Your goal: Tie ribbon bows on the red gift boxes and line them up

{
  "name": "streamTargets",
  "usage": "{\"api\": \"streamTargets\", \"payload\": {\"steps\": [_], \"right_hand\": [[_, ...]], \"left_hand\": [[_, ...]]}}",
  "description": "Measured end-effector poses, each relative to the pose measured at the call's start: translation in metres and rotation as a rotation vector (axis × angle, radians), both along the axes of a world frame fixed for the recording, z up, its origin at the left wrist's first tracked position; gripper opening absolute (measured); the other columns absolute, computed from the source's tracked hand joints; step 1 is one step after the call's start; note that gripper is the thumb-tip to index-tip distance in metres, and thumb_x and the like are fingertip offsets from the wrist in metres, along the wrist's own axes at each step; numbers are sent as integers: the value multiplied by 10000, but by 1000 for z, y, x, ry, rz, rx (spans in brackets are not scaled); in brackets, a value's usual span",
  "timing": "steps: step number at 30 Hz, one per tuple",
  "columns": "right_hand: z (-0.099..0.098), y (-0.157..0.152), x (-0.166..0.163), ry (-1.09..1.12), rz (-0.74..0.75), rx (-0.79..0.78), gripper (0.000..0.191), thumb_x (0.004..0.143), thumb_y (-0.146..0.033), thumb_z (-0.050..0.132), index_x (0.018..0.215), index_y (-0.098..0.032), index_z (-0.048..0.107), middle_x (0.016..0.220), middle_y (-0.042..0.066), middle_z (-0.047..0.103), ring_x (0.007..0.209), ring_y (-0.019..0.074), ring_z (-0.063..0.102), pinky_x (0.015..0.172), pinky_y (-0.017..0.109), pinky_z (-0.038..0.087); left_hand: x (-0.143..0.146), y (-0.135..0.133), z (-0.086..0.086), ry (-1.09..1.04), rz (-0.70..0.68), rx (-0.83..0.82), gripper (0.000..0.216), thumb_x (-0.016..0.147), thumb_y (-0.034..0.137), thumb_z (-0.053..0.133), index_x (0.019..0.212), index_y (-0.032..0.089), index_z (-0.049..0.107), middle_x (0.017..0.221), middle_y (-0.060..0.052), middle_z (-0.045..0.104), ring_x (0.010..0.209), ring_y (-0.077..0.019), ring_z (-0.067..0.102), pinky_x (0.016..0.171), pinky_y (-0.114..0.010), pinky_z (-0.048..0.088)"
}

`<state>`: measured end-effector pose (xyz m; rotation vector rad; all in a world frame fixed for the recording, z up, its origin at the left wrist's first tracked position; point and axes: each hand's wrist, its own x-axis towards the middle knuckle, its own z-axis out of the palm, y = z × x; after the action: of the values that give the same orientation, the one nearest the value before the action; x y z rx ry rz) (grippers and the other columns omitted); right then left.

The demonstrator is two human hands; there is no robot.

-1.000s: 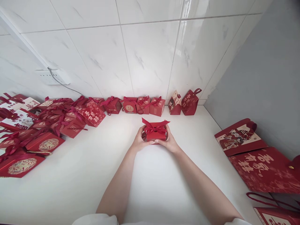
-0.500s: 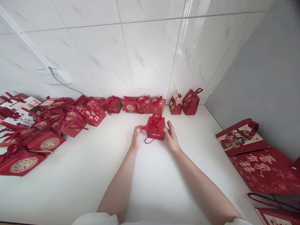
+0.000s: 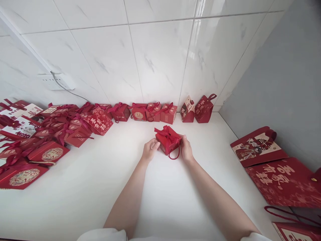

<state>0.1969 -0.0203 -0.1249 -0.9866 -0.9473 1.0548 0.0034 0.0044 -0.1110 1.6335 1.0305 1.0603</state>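
A small red gift box (image 3: 167, 141) with a red ribbon bow on top sits between my two hands on the white counter (image 3: 160, 190), turned at an angle. My left hand (image 3: 149, 149) holds its left side with curled fingers. My right hand (image 3: 186, 148) grips its right side. A ribbon loop hangs down from the front of the box.
A row of small red ribboned boxes (image 3: 152, 112) lines the tiled wall, with two red pouch-shaped boxes (image 3: 198, 109) to the right. Several flat red boxes (image 3: 47, 137) are piled at the left. Red paper bags (image 3: 276, 170) lie at the right. A wall socket (image 3: 56, 81) is at upper left.
The box was turned between my hands and now sits at an angle, slightly nearer to me. My left hand has closed back onto its side.
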Motion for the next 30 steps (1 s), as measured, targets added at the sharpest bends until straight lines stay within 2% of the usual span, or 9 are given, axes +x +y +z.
{"api": "streamTargets", "payload": {"steps": [2, 4, 8, 13, 16, 20, 23, 26, 30], "right_hand": [[0, -1, -1, -21, -40, -4, 506, 945, -572, 343, 1239, -231, 574, 1305, 65, 583, 1223, 255, 515, 1051, 432, 376], [0, -2, -3, -53, -93, -12, 483, 944, -562, 366, 1260, -248, 551, 1350, 54, 544, 1264, 243, 477, 1074, 423, 352], [5, -4, -4, -123, -7, -21, 462, 939, -551, 396, 1239, -244, 566, 1251, 60, 613, 1167, 248, 553, 1014, 410, 405], [10, -7, -5, -250, 104, -17, 424, 945, -533, 386, 1094, -241, 656, 1176, 38, 658, 1085, 247, 589, 968, 383, 422], [8, -7, -5, -258, 85, -28, 407, 936, -534, 393, 1036, -246, 663, 1125, 33, 675, 1041, 243, 603, 952, 384, 429], [-1, -3, -5, -169, 40, -60, 368, 905, -540, 443, 1069, -255, 609, 1085, 42, 677, 987, 237, 626, 916, 399, 462], [-10, 1, -4, -75, -18, -68, 387, 886, -533, 478, 1159, -261, 516, 1106, 57, 647, 974, 220, 633, 874, 404, 499], [-15, 5, -2, -16, -75, -64, 401, 874, -528, 497, 1165, -253, 478, 1110, 69, 613, 1006, 216, 622, 864, 399, 513], [-17, 6, -1, -15, -90, -55, 405, 863, -521, 509, 1156, -244, 463, 1102, 72, 588, 1010, 214, 616, 842, 393, 528]], "left_hand": [[3, -1, -1, 56, 170, 179, 468, 757, 570, 613, 1005, 181, 535, 966, -77, 615, 926, -217, 590, 871, -388, 448], [5, -2, 0, 87, 275, 379, 712, 728, 595, 630, 1270, 186, 415, 1269, -151, 504, 1197, -279, 484, 1005, -447, 375], [10, -5, 2, 117, 187, 504, 845, 826, 678, 414, 1478, 202, 162, 1547, -166, 186, 1439, -312, 177, 1145, -502, 183], [6, -3, 9, 32, 220, 339, 697, 900, 656, 198, 1438, 226, 307, 1424, -130, 445, 1375, -254, 349, 1154, -467, 199], [-7, 3, 34, 2, 323, 234, 587, 937, 572, 241, 1344, 197, 435, 1328, -131, 541, 1292, -229, 461, 1119, -437, 292], [-14, 7, 86, 251, 179, 202, 584, 879, 577, 435, 1355, 239, 430, 1403, -100, 492, 1335, -239, 419, 1113, -418, 307], [5, 10, 113, 586, 8, 198, 875, 753, 657, 557, 1460, 229, 269, 1542, -123, 279, 1439, -300, 218, 1146, -458, 226], [31, 14, 116, 906, -146, 157, 1191, 563, 742, 649, 1487, 147, 189, 1556, -195, 194, 1442, -381, 144, 1143, -508, 172], [45, 15, 103, 1041, -159, 127, 1294, 488, 763, 659, 1488, 105, 167, 1466, -252, 363, 1355, -411, 345, 1081, -505, 263]]}}
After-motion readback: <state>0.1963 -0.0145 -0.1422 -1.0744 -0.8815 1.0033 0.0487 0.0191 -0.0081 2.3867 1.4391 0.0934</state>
